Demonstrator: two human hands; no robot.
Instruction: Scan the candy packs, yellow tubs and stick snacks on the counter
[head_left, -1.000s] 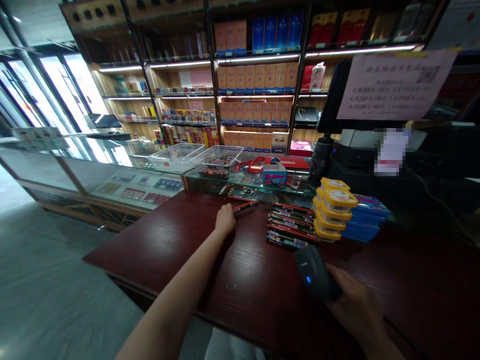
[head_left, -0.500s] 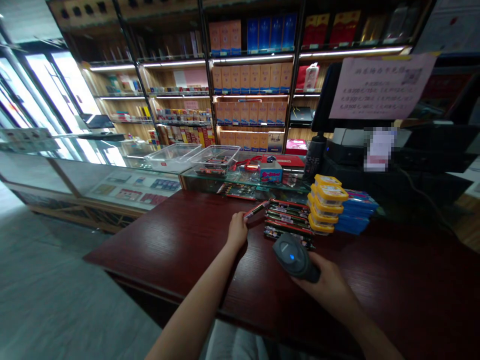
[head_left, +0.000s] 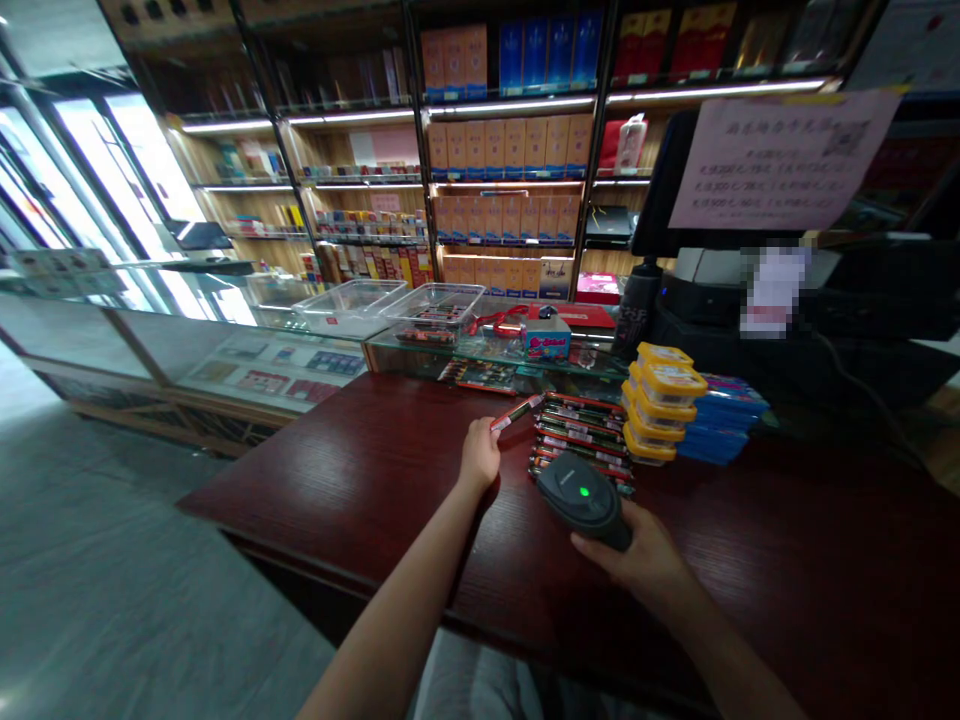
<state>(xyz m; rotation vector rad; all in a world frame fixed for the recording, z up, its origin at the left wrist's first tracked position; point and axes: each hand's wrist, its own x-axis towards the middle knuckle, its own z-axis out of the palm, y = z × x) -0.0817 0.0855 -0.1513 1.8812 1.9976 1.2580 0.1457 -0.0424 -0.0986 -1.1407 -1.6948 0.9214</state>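
Note:
My left hand (head_left: 480,455) is closed on one end of a thin red packet (head_left: 517,411), lifted a little off the dark red counter (head_left: 360,470). My right hand (head_left: 641,555) grips a black handheld scanner (head_left: 581,492) with a green light on top. The scanner points toward the packet and a row of flat dark packets (head_left: 581,430) lying on the counter just beyond it.
A stack of yellow-lidded tubs (head_left: 664,400) and blue packs (head_left: 724,415) sits to the right of the row. Behind stand a glass display case (head_left: 495,350) with clear plastic trays (head_left: 431,305), a till with a paper notice (head_left: 780,160), and shelves of boxes (head_left: 510,150).
My left hand lifted the red packet and carried it right, toward the row. My right hand brought the scanner up and left, closer to the packet. Its light turned from blue to green.

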